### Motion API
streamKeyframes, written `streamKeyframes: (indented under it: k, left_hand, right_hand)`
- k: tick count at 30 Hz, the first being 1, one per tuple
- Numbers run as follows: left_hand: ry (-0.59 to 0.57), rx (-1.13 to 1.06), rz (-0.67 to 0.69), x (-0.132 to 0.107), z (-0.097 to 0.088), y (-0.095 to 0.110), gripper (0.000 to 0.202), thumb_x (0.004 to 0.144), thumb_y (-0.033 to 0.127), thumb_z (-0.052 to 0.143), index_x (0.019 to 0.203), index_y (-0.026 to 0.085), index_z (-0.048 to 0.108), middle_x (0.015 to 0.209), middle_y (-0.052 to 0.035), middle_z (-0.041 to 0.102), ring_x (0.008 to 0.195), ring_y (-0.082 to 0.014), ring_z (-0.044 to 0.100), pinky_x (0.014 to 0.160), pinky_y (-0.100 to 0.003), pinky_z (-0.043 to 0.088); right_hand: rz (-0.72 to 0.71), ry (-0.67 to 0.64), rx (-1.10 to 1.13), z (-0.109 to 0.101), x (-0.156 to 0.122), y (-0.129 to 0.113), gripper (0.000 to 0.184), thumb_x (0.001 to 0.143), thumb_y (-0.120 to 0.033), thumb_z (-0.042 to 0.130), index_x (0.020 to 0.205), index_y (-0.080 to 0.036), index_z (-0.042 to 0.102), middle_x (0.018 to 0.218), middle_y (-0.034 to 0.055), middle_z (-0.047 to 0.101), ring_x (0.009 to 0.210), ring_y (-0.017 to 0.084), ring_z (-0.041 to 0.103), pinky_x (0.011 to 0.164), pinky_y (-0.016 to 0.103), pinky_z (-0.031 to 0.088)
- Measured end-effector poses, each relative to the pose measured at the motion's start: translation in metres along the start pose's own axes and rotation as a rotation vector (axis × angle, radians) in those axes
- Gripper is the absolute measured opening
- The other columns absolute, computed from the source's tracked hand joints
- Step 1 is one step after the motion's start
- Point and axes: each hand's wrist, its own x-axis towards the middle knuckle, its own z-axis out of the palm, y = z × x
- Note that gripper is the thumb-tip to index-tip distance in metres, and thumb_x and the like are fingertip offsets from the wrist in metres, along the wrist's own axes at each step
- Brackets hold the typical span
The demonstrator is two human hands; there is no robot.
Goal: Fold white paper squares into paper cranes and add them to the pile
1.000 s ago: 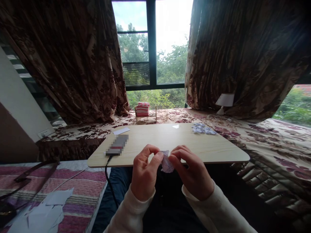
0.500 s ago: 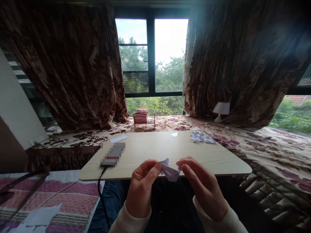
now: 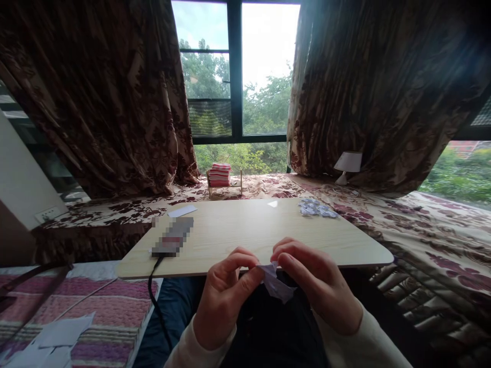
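At the near edge of the pale wood-grain table [image 3: 230, 225], a small creased piece of pale lilac-white paper [image 3: 280, 289] hangs above the lap. Left hand [image 3: 226, 294]: thumb and forefinger pinched on its left corner. Right hand [image 3: 316, 281]: fingers narrow, at its upper edge; firmness of grip cannot be told. Far right of tabletop: heap of crumpled whitish paper scraps [image 3: 316, 208].

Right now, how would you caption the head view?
Left hand pinching creased pale paper scrap, right hand against it, near rectangular light wood table.
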Motion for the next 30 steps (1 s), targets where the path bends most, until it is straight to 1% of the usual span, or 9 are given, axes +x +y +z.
streamKeyframes:
  k: [5,9,11,15,17,19,22,26,30]
  left_hand:
    - [0.035,-0.027,-0.029,0.002,0.001,0.000,0.006,0.076,0.023,0.066,0.075,0.017,0.065,0.080,-0.0016,0.057,0.081,-0.0140,0.052,0.075,-0.025,0.040]
    - [0.290,-0.138,-0.197,0.013,-0.001,-0.016,0.014,0.071,0.027,0.070,0.077,0.016,0.065,0.073,-0.0021,0.063,0.072,-0.0139,0.056,0.073,-0.028,0.042]
    - [0.370,-0.133,-0.233,0.017,-0.003,-0.025,0.016,0.068,0.028,0.071,0.074,0.015,0.065,0.069,-0.0018,0.063,0.069,-0.0135,0.056,0.073,-0.029,0.043]
    - [0.401,-0.054,-0.243,0.023,-0.004,-0.034,0.018,0.065,0.030,0.071,0.070,0.015,0.064,0.066,-0.0002,0.062,0.065,-0.0119,0.055,0.069,-0.026,0.044]
    - [0.399,-0.034,-0.251,0.028,-0.003,-0.036,0.018,0.064,0.031,0.071,0.067,0.015,0.063,0.062,0.0007,0.061,0.062,-0.0108,0.054,0.067,-0.024,0.043]
    - [0.398,-0.009,-0.267,0.034,-0.003,-0.038,0.018,0.063,0.031,0.069,0.063,0.015,0.062,0.057,0.0015,0.059,0.058,-0.0097,0.052,0.065,-0.024,0.043]
    - [0.393,0.042,-0.288,0.046,-0.003,-0.039,0.018,0.062,0.031,0.068,0.059,0.014,0.061,0.050,0.0023,0.055,0.053,-0.0092,0.050,0.063,-0.024,0.043]
    - [0.370,0.138,-0.283,0.061,-0.004,-0.037,0.020,0.063,0.032,0.065,0.056,0.015,0.058,0.048,0.0029,0.054,0.050,-0.0096,0.051,0.058,-0.024,0.041]
    - [0.317,0.302,-0.304,0.074,-0.004,-0.047,0.022,0.074,0.031,0.058,0.060,0.014,0.057,0.049,0.0037,0.053,0.052,-0.0092,0.051,0.059,-0.024,0.043]
  right_hand:
    - [-0.004,0.001,0.003,0.001,0.001,0.001,0.023,0.086,-0.031,0.051,0.068,-0.017,0.057,0.069,0.0004,0.055,0.066,0.012,0.052,0.062,0.024,0.042]
    - [-0.065,0.244,-0.178,-0.006,-0.002,0.012,0.012,0.086,-0.029,0.052,0.090,-0.021,0.060,0.085,0.0025,0.060,0.079,0.015,0.055,0.069,0.027,0.043]
    - [-0.141,0.306,-0.297,-0.006,-0.007,0.017,0.012,0.084,-0.024,0.055,0.095,-0.021,0.059,0.092,0.0036,0.058,0.082,0.015,0.054,0.069,0.028,0.043]
    - [-0.223,0.210,-0.402,0.001,-0.014,0.024,0.019,0.081,-0.018,0.056,0.099,-0.022,0.057,0.103,0.0065,0.054,0.090,0.018,0.054,0.071,0.031,0.045]
    - [-0.167,0.201,-0.364,0.005,-0.012,0.031,0.024,0.079,-0.020,0.057,0.103,-0.022,0.056,0.108,0.0079,0.055,0.093,0.019,0.055,0.072,0.033,0.046]
    - [-0.028,0.215,-0.234,0.006,-0.005,0.041,0.029,0.078,-0.027,0.059,0.106,-0.021,0.054,0.107,0.0084,0.058,0.088,0.019,0.058,0.071,0.034,0.047]
    - [0.223,0.266,0.044,0.003,0.012,0.058,0.037,0.074,-0.043,0.061,0.099,-0.016,0.057,0.090,0.0078,0.065,0.078,0.018,0.061,0.063,0.030,0.048]
    - [0.268,0.331,0.053,-0.003,0.030,0.073,0.044,0.069,-0.050,0.062,0.092,-0.013,0.061,0.076,0.0068,0.065,0.058,0.015,0.058,0.043,0.023,0.040]
    - [0.275,0.367,0.054,-0.009,0.040,0.082,0.047,0.068,-0.052,0.061,0.092,-0.012,0.061,0.070,0.0051,0.064,0.050,0.012,0.055,0.036,0.020,0.034]
